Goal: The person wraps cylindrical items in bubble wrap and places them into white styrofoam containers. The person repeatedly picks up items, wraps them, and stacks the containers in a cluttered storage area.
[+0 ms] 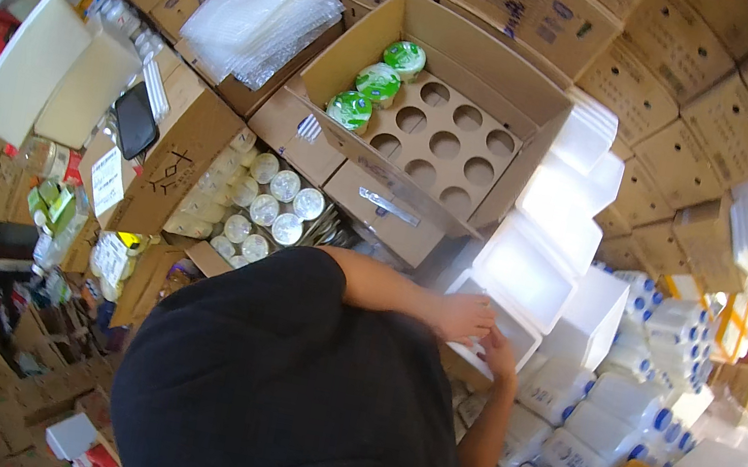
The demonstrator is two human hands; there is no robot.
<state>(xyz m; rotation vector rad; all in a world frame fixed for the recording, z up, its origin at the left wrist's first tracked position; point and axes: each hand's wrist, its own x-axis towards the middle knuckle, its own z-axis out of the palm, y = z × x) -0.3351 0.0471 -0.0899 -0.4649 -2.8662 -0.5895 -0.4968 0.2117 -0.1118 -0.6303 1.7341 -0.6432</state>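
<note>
Both hands are close together over the near end of a white foam box point(527, 352). My left hand point(468, 318) reaches in from the left, fingers bent. My right hand point(500, 353) comes up from below, its fingertips close to the left fingers. Whether anything small is between them cannot be told. Ahead and to the left stands an open cardboard carton point(486, 47) with a cardboard insert point(431, 123) of round holes. Three green-lidded cups point(378, 83) sit in a row along its left side. Neither hand touches the carton.
An open box of jars point(285, 185) stands at the left, below bubble-wrap sheets point(254, 17) and a black phone point(136, 120). More white foam boxes point(530, 261) line the carton's right side. Stacked cartons point(527, 5) rise behind. White jugs with blue caps point(575, 456) fill the right.
</note>
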